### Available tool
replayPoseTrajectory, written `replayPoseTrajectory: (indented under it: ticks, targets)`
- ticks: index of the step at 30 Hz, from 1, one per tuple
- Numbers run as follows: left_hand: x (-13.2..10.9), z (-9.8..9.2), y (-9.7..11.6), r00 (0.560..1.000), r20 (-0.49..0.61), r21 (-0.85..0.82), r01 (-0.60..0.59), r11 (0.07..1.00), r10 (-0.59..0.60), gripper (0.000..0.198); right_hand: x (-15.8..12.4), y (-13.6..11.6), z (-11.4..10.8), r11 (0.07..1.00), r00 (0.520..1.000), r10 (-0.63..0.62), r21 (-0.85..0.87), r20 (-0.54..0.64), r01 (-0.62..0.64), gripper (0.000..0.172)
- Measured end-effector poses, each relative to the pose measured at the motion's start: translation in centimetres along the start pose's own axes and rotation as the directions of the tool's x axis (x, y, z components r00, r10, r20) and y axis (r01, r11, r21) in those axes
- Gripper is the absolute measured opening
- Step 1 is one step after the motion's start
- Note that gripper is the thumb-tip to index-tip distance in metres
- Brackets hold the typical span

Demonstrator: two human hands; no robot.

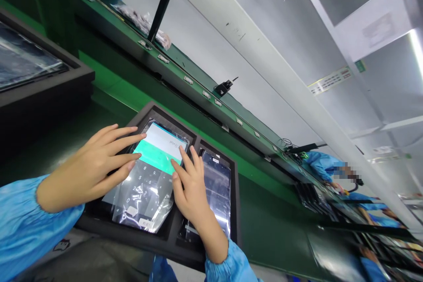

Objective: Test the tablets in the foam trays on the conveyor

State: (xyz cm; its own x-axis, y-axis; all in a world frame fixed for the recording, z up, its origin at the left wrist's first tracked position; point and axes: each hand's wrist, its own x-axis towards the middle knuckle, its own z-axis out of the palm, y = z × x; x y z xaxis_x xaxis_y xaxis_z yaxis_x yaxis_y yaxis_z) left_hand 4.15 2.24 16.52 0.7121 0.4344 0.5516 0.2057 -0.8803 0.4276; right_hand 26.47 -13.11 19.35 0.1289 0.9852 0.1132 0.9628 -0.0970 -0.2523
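A black tray (216, 143) with two pockets lies on the green bench in front of me. Its left pocket holds a tablet (150, 172) in a clear plastic bag, with the screen lit green and white over a number pad. My left hand (95, 165) lies flat on the tablet's left edge, fingers stretched out. My right hand (188, 185) rests at the tablet's right edge, fingers extended and touching the screen. The right pocket holds a second bagged tablet (218, 189) with a dark screen.
Another black tray (39, 83) with a bagged screen sits at the left. A green conveyor rail (198, 92) runs diagonally behind. Bagged parts (142, 22) lie further up it. Other people in blue sleeves (319, 165) work at the far right and top left.
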Motion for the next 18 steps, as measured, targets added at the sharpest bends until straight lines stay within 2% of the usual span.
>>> replayPoseTrajectory:
  ticks: [3,5,7,9,14,18]
  targets:
    - [-0.1,0.0,0.0,0.999,0.009,-0.017,0.032,0.999,-0.032,0.033,0.0,-0.1,-0.2,0.997,1.000,-0.023,0.071,0.016,0.022,0.037]
    - [-0.1,0.1,0.0,0.998,0.028,-0.018,0.051,0.999,-0.051,0.033,-0.2,0.1,-0.9,0.990,0.996,0.024,0.139,-0.089,-0.011,0.034]
    - [-0.1,0.3,-0.1,0.997,0.060,-0.002,0.051,0.999,-0.051,0.034,-0.7,0.5,-2.2,0.976,0.972,0.098,0.211,-0.216,-0.052,0.033]
    - [-0.1,0.5,-0.2,0.995,0.086,0.016,0.042,0.999,-0.044,0.035,-1.6,1.2,-3.7,0.957,0.943,0.179,0.270,-0.279,-0.102,0.030]
    - [-0.1,0.7,-0.5,0.992,0.115,0.036,0.048,0.998,-0.052,0.037,-5.4,4.4,-6.8,0.901,0.882,0.377,0.333,-0.282,-0.278,0.030]
    - [-0.3,1.0,-1.1,0.984,0.176,0.059,-0.024,0.998,0.014,0.040,-9.3,7.3,-6.7,0.861,0.835,0.486,0.308,-0.259,-0.406,0.034]
